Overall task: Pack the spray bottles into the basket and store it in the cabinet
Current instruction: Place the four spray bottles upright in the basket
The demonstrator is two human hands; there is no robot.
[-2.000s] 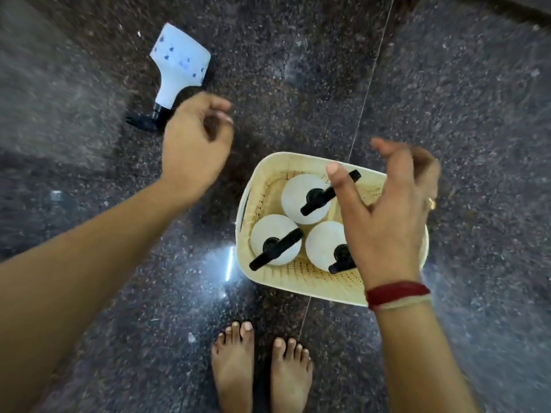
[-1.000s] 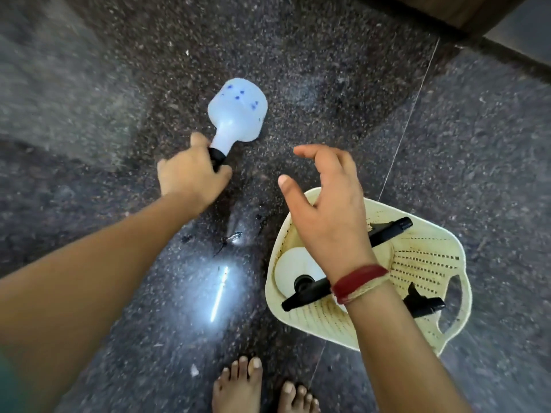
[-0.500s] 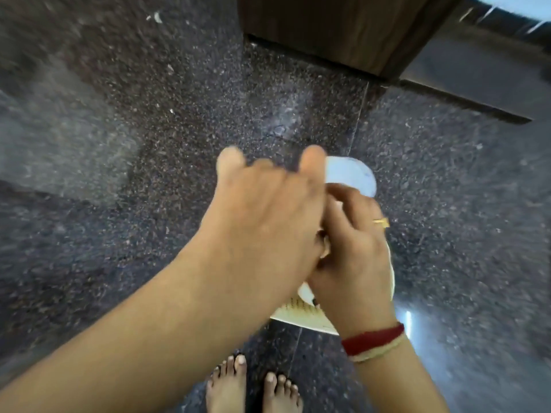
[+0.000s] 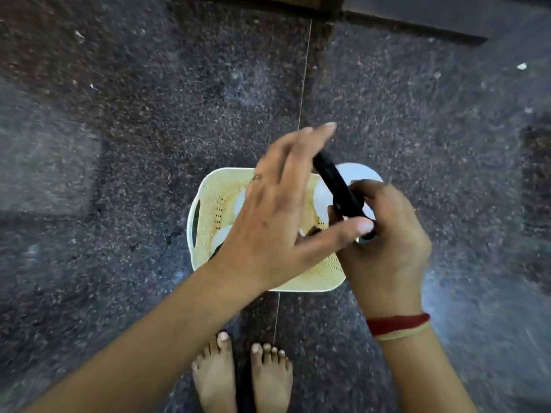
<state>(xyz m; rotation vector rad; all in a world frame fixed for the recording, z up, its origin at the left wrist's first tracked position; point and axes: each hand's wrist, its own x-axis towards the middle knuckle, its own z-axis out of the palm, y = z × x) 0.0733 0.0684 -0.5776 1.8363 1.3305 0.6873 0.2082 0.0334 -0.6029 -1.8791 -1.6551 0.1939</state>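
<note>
A cream perforated basket [image 4: 205, 192] stands on the dark stone floor in front of my bare feet. White spray bottles [image 4: 222, 235] stand inside it, mostly hidden under my left hand. Another white spray bottle [image 4: 360, 172] with a black spray head [image 4: 337, 186] is upright over the basket's far right corner. My right hand [image 4: 384, 248] is closed around its neck and trigger. My left hand [image 4: 277, 210] hovers over the basket with fingers spread, the thumb touching the black head near my right hand.
My bare feet [image 4: 241, 374] are just behind the basket. A dark wooden base of furniture [image 4: 298, 0] runs along the top edge. A thin tile joint [image 4: 302, 93] crosses the speckled floor.
My left hand took the lying bottle off the floor and carried it to the basket. Both hands met on it; now the right hand grips it and the left has spread open.
</note>
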